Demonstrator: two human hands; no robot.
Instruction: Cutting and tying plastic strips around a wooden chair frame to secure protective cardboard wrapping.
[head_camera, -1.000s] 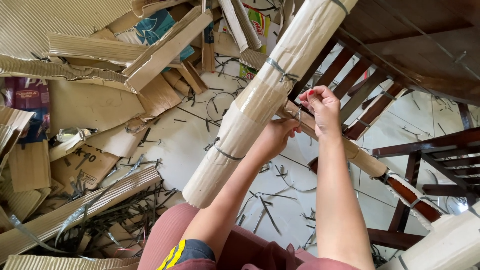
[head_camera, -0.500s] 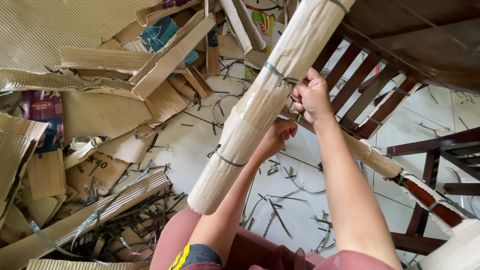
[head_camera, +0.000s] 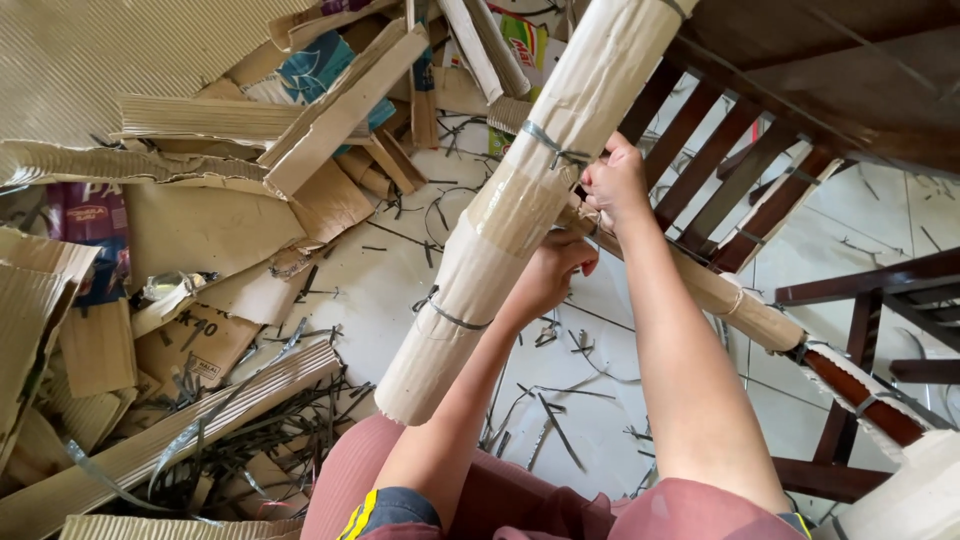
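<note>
While both arms reach up from the lap, the right hand (head_camera: 612, 182) sits closed in a fist against the side of a chair leg wrapped in brown corrugated cardboard (head_camera: 520, 210). Its fingers are curled tight, pinching something small where a grey plastic strap (head_camera: 548, 148) cinches the wrap; what exactly lies between the fingertips is too small to make out. That strap runs just to the left of the knuckles and touches the cardboard all the way round.

Below and slightly left of the right hand, the left hand (head_camera: 548, 275) curls round the underside of the same wrapped leg, fingers bent and pressed to the cardboard, thumb hidden behind it. A second strap (head_camera: 445, 315) circles the wrap further down, beyond the left wrist, near the ragged lower end of the tube.

Right of both hands, a thinner cardboard-covered rail (head_camera: 735, 305) slants away, and dark wooden slats (head_camera: 700, 160) stand behind the right hand. Far left of the hands, torn cardboard scraps (head_camera: 200, 200) lie heaped on the pale tiled floor (head_camera: 370, 280), with cut strap offcuts (head_camera: 540, 410) scattered under the forearms. Pink trousers (head_camera: 350, 470) show at the bottom, nearest the elbows.
</note>
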